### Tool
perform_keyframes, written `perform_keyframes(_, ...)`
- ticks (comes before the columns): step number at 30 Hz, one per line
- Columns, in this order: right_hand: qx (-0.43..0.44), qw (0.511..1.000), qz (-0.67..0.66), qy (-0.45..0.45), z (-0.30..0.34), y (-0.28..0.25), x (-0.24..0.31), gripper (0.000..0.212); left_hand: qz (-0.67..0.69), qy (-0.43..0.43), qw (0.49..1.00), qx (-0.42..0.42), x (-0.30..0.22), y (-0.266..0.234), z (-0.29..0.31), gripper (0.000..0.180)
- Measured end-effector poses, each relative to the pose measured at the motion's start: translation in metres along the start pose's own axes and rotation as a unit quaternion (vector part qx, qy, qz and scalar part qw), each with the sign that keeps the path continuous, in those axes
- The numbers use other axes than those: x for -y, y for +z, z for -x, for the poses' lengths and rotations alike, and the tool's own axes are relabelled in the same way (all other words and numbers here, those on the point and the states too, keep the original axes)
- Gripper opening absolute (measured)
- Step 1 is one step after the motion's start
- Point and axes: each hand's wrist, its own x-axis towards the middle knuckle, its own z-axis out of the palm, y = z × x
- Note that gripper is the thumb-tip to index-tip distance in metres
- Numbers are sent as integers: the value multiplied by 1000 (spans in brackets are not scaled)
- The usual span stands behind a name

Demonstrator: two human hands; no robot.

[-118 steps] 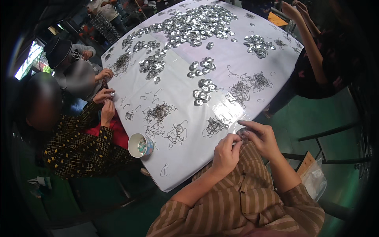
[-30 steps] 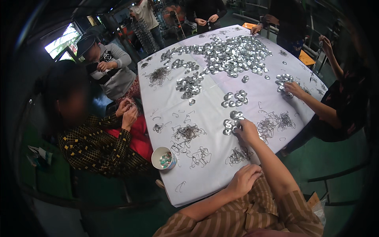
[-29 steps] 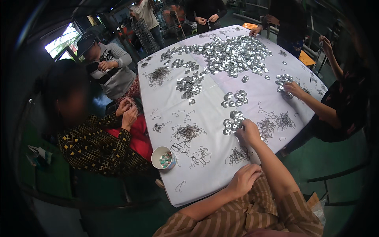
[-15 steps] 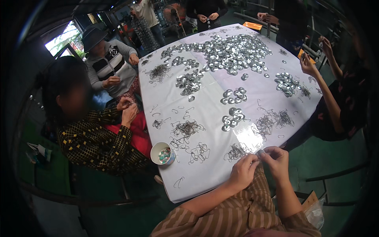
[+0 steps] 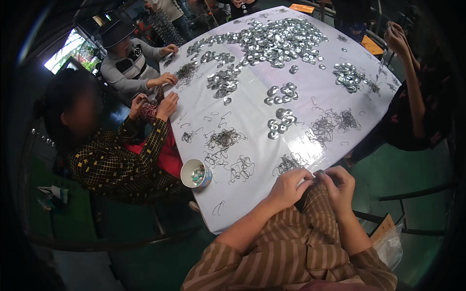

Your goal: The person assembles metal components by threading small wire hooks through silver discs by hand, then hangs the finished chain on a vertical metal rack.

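Note:
My left hand (image 5: pixel 290 189) and my right hand (image 5: pixel 341 188) meet over my lap at the near edge of the table. Both have thumb and fingertips pinched together, and whatever small thing they hold is too hidden to name. Just beyond my left hand lies a tangled pile of thin bent wire hooks (image 5: pixel 290 163) on the white tabletop (image 5: pixel 259 194). Farther off sits a small group of shiny round metal discs with center holes (image 5: pixel 280 127), with another group of discs (image 5: pixel 283 94) behind it. More wire hooks (image 5: pixel 321 131) spread to their right.
A paper cup (image 5: pixel 206 178) with small colored pieces inside stands at the table's left edge. Loose hooks (image 5: pixel 223 139) lie beyond it. A large heap of discs (image 5: pixel 279 41) covers the far middle. Several people sit or stand around the table. A clear plastic bag (image 5: pixel 391 247) hangs at lower right.
The view has tilted, so the table sits higher in it. My hands stay pinched together, now slightly apart. At left, a co-worker in patterned sleeves has raised both hands toward the table edge.

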Motion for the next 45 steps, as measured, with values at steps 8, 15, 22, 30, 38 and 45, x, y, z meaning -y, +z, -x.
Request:
perform_keyframes(8,-1,1000,-5,-24,4,-6,2,4,-298,-88,940,-141,102,-11,-46,37)
perform_keyframes(15,-4,1000,-7,-24,7,-10,-10,4,-308,-58,945,-93,84,-13,-22,29)
perform_keyframes(22,9,1000,-11,-13,10,-13,-15,4,-374,-222,894,-112,66,-68,33,7)
perform_keyframes(30,35,998,-52,16,12,-8,-12,6,-514,-199,835,0,82,-46,20,9)
perform_keyframes(38,32,970,-197,140,15,-3,-23,9,-17,-151,987,-45,24,-42,-1,2)
perform_keyframes(45,27,970,-192,146,16,-5,-15,11,204,-47,978,-21,-22,4,1,5)
